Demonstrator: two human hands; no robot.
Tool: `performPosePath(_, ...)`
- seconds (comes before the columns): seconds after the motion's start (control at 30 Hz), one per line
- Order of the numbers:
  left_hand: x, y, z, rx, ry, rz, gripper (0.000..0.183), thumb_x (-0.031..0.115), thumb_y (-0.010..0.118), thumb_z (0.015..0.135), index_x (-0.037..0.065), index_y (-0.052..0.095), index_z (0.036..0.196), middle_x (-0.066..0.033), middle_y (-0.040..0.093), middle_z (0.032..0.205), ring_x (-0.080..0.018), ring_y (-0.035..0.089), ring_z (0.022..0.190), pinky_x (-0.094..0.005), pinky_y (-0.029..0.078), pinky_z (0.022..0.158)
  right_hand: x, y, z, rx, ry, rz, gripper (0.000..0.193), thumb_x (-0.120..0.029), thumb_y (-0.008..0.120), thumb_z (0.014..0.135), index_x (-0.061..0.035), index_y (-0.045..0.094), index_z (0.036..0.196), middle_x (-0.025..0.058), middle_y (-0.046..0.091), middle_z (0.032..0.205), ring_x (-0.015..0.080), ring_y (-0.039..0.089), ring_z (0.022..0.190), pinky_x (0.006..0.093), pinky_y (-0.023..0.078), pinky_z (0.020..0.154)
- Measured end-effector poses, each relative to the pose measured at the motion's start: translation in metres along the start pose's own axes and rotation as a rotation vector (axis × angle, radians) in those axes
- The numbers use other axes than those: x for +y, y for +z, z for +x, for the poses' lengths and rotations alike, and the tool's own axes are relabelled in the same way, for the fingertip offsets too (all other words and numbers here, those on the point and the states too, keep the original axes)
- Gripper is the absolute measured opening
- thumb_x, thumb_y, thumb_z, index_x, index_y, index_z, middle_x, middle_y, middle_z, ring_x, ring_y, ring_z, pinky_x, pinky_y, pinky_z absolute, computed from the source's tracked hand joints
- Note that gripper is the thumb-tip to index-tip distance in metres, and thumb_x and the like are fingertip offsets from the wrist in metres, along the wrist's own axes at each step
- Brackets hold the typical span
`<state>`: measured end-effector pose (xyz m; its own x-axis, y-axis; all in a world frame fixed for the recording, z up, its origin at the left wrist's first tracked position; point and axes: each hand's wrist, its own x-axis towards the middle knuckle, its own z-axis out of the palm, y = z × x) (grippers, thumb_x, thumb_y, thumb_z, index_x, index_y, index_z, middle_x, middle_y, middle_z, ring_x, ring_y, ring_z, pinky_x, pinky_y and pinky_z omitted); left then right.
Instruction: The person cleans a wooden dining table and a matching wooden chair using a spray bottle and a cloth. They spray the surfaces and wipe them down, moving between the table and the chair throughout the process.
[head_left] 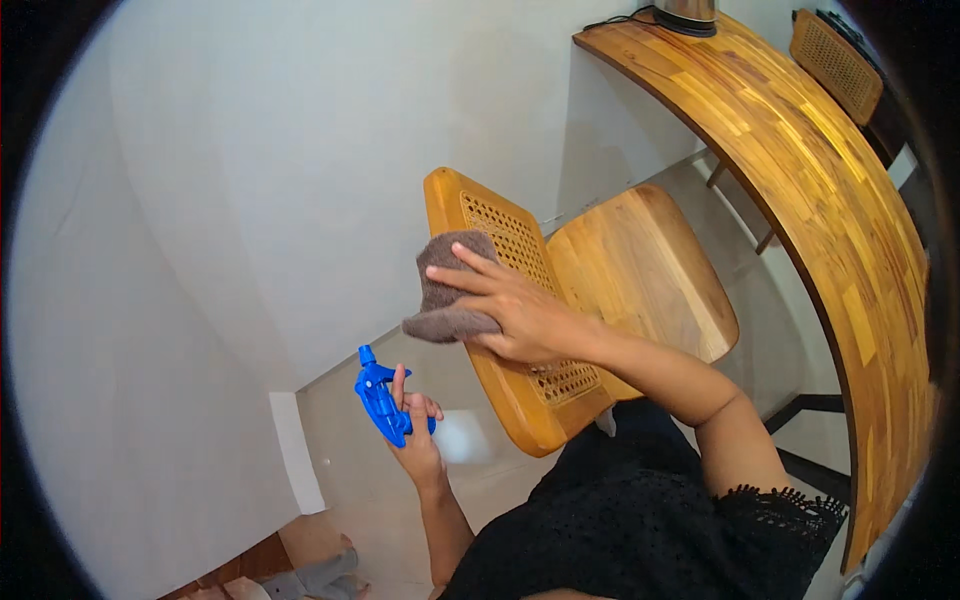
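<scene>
- The right hand (525, 315) lies on a brown cloth (437, 295), its fingers spread apart over the fabric.
- The cloth sits bunched against the left edge of a chair's backrest (505, 225), partly over the frame; one fold hangs out to the left.
- The backrest is a rounded wooden frame around a woven cane panel, and it stands tilted in the view, with the pale wooden seat (640, 265) beyond it to the right.
- The left hand (420, 448) is curled around the neck of a spray bottle (380, 402), one finger raised beside the trigger.
- The bottle has a bright blue head, with its nozzle toward the top; its whitish body looks blurred. It is near the backrest's lower left edge, apart from it.
- A curved wooden surface (800, 200) sweeps down the right side, carrying a metallic vessel with a black base (690, 18) and a dark cord (615, 20) at its far end.
- Another cane panel (835, 65) shows beyond the surface.
- A pale wall (300, 150) rises at the left above a light floor (350, 480).
</scene>
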<state>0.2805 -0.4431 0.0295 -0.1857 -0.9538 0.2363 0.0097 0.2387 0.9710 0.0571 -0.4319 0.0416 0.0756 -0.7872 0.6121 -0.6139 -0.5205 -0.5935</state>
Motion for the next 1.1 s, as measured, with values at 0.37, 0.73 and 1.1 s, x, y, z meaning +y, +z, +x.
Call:
performPosePath(0.37,0.014,0.014,-0.008,0.015,-0.024,0.133,0.048,0.009,0.062,0.084,-0.005,0.046,0.127,-0.0008,0.050,0.070,-0.0089,0.049,0.062,-0.0235,0.041,0.056,0.090,0.008,0.080,0.142,0.074,-0.179,0.034,-0.028,0.059,0.083,-0.0166,0.061,0.114,0.0029,0.041,0.138,0.0312,0.026,0.133,0.0473,0.028,0.105)
performPosePath(0.73,0.021,0.041,-0.013,-0.158,-0.050,0.271,0.052,0.015,0.073,0.077,0.000,0.053,0.123,0.0038,0.047,0.077,-0.0055,0.043,0.065,-0.0178,0.036,0.060,0.169,0.001,0.120,0.177,0.676,0.422,0.049,-0.044,0.051,0.084,-0.0008,0.061,0.104,0.0246,0.062,0.102,0.0380,0.058,0.098,0.0409,0.044,0.084)
performPosePath(1.1,0.023,0.046,-0.008,-0.178,-0.062,0.269,0.047,0.014,0.070,0.078,0.001,0.055,0.122,0.0041,0.043,0.080,-0.0058,0.038,0.071,-0.0195,0.033,0.064,0.226,0.052,-0.023,0.328,0.951,0.536,0.051,-0.041,0.054,0.085,0.0049,0.058,0.108,0.0231,0.063,0.098,0.0333,0.060,0.094,0.0386,0.044,0.080)
